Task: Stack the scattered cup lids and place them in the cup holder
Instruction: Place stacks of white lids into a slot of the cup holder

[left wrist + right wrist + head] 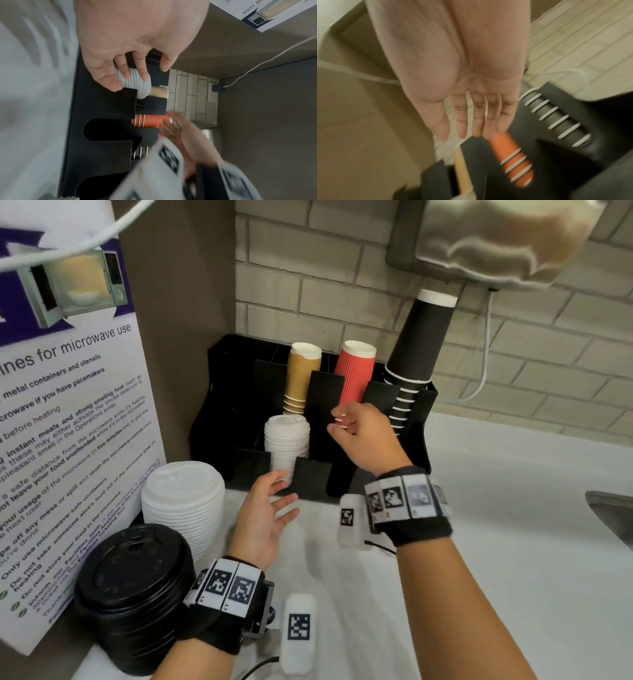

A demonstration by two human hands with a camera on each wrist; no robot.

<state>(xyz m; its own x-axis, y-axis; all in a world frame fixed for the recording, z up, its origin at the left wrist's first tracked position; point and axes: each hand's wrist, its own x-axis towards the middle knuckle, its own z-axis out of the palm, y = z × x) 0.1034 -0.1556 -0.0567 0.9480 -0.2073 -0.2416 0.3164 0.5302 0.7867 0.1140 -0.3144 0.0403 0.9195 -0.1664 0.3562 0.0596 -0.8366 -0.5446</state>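
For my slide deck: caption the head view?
Open hands hover by a cup holder holding white lids.

Matt black plastic cup holder [318,398], ribbed paper cups [354,371].

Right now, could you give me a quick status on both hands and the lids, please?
Left hand and right hand open, empty. Small white lid stack in cup holder. Large white stack and black lids outside on counter.

Head cam looks down on counter w/ cup holder [416,419]; both wrist cams close-up along palms, sharing it.
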